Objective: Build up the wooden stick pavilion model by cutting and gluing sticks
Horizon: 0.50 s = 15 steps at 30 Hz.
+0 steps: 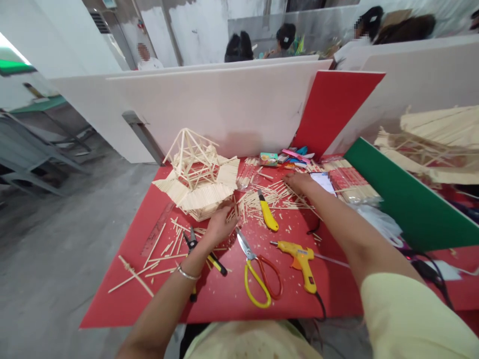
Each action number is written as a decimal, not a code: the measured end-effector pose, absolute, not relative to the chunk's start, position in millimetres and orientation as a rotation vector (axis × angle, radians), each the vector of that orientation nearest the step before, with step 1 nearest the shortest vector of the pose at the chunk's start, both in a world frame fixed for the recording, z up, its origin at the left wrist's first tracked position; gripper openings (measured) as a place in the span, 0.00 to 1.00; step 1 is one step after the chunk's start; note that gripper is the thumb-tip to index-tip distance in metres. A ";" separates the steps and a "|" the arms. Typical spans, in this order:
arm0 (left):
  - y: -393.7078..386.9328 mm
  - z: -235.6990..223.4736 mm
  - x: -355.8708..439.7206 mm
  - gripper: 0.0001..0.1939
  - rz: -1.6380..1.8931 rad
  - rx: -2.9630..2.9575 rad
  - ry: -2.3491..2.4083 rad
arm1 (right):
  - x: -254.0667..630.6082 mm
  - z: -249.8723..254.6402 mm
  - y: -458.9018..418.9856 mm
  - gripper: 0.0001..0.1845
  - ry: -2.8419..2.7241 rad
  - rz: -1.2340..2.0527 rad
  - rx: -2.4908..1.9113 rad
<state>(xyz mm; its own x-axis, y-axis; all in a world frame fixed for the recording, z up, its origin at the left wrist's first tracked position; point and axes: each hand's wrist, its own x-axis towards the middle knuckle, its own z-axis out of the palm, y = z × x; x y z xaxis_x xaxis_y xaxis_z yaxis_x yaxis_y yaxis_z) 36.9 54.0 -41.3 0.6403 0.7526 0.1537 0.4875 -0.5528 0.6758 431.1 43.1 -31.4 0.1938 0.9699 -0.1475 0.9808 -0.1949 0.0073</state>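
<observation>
A model built of thin wooden sticks [204,197], with an open frame on top and slatted skirts around it, stands at the back left of the red table. At its front right edge is my left hand [220,225], its fingers curled; what is between them, if anything, I cannot make out. My right hand [298,182] reaches to the far side of a pile of loose wooden sticks [275,194], fingers stretched over the sticks' edge. On the pile's front side lies a yellow utility knife [268,212].
Scissors [258,271] and a yellow glue gun [299,257] lie near the front. Pliers [205,252] are under my left forearm. A phone [324,182] and bagged sticks [355,182] are at the right. White boards [224,107] stand behind; people sit beyond.
</observation>
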 end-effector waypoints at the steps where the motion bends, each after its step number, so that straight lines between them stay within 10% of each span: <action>1: 54.2 -42.7 38.2 0.22 0.585 2.269 0.948 | 429.2 -32.8 42.8 0.15 1.928 -0.159 2.321; 15: 40.6 -39.1 45.9 0.24 0.618 2.300 0.896 | 422.8 -31.8 33.6 0.17 1.965 -0.092 2.171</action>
